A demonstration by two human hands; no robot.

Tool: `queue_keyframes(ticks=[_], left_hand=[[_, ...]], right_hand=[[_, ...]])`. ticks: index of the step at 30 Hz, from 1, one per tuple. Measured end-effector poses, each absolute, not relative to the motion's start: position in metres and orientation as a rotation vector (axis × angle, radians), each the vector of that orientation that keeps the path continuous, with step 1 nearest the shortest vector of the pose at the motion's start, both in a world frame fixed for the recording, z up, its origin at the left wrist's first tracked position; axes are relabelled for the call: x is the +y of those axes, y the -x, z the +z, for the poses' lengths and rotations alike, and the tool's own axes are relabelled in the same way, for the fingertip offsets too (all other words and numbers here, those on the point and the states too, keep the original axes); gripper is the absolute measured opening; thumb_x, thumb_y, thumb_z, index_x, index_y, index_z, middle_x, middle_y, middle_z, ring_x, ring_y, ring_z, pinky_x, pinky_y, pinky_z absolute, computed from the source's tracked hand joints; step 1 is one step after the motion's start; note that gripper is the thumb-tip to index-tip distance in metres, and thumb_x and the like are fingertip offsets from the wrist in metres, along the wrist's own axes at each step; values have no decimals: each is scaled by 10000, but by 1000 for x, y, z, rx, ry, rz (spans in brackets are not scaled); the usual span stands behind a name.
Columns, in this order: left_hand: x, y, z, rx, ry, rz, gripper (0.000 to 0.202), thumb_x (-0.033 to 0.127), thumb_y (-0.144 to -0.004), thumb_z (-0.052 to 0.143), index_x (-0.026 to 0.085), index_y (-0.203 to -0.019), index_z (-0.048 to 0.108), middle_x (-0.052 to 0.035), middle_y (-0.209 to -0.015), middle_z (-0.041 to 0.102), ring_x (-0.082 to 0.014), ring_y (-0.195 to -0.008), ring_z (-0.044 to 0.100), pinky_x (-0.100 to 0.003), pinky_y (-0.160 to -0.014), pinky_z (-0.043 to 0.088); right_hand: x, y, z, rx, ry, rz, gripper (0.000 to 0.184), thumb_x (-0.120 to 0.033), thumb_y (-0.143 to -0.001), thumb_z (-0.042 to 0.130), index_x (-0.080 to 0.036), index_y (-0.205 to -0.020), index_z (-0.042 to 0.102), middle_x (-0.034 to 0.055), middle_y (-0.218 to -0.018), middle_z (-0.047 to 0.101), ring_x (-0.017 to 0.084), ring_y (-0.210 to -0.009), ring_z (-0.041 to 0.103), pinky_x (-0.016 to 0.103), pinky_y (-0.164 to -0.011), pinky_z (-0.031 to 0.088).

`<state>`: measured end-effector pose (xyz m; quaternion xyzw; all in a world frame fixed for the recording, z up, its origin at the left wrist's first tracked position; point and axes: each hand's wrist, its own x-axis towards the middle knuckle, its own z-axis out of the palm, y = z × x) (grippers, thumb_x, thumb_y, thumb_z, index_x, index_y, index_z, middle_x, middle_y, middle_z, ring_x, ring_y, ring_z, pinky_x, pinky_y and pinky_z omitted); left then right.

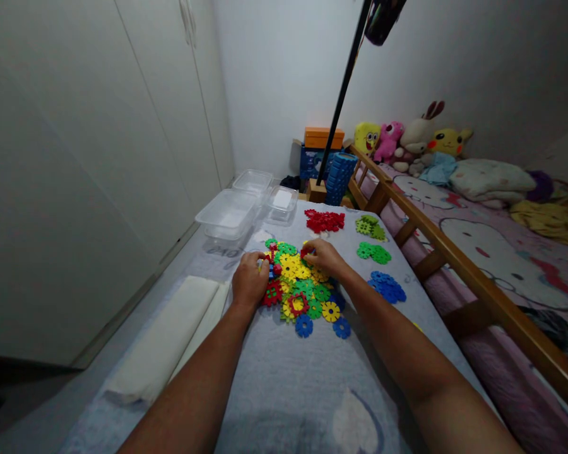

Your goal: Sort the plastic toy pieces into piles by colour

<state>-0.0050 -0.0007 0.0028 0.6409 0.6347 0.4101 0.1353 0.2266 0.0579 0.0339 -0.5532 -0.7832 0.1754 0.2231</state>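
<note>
A mixed heap of flat plastic flower-shaped pieces [303, 287], yellow, green, red and blue, lies on a pale blue cloth [293, 384]. My left hand [249, 279] rests at the heap's left edge, fingers curled on small red and blue pieces. At the heap's far side my right hand [322, 256] pinches a red piece. Sorted piles lie beyond: red pieces [324, 221], green pieces [373, 240] in small groups, and blue pieces [387, 286] to the right.
Clear plastic containers [231, 215] stand at the cloth's far left. A folded white cloth [168, 340] lies to the left. A wooden bed rail [459, 258] runs along the right, with plush toys [407, 142] on the bed. A black pole [343, 88] rises behind.
</note>
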Motion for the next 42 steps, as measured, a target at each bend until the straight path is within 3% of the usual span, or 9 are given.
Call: queue_keyframes(ticks=[8,18,23,29,34,39,42], left_hand=[[-3,3,5,1844,-1882,1114,171,302,-886,495,232,-903,651,-91,-1014,708,-264,-995,666,-377,-871,513],[-1,4,3,1792,-1878,1134,176,293,-883,494,218,-912,651,-97,-1020,702,-266,-1014,658,-391,-916,509],[1,5,3,1762,-1857,1169,181,287,-874,494,213,-905,657,-95,-1009,706,-261,-1017,654,-395,-941,504],[2,4,3,1750,-1791,1215,202,288,-862,493,198,-897,670,-100,-1007,715,-258,-1000,661,-391,-947,498],[4,5,1,1724,-1658,1283,224,301,-849,508,193,-915,693,-75,-986,719,-216,-882,669,-355,-901,511],[6,7,-2,1709,-1513,1357,265,350,-846,524,187,-943,709,-59,-941,717,-193,-790,653,-335,-819,522],[7,8,-3,1708,-1449,1389,280,339,-840,512,183,-966,707,-57,-934,712,-196,-809,654,-321,-780,522]], right_hand=[[96,-262,20,-1443,1705,548,220,-208,-655,648,-180,-862,714,-39,-668,619,142,-651,567,233,-622,434],[132,-269,11,-1159,1884,397,141,-119,-595,641,-228,-682,619,27,-767,685,187,-784,626,268,-766,470],[135,-269,6,-1181,1853,422,97,-156,-622,625,-223,-692,633,36,-768,702,196,-815,644,267,-776,480],[118,-274,0,-1176,1706,566,290,-217,-650,571,-189,-920,671,19,-850,706,172,-836,642,273,-784,508],[91,-267,10,-1280,1567,743,305,-291,-670,619,-166,-942,677,34,-859,700,177,-777,628,299,-743,518],[58,-235,37,-1812,1363,906,208,-278,-767,664,-156,-926,720,42,-883,723,180,-818,643,310,-785,506],[40,-207,50,-2202,1270,725,202,-239,-817,708,-169,-1001,751,64,-1009,728,198,-958,643,338,-910,477]])
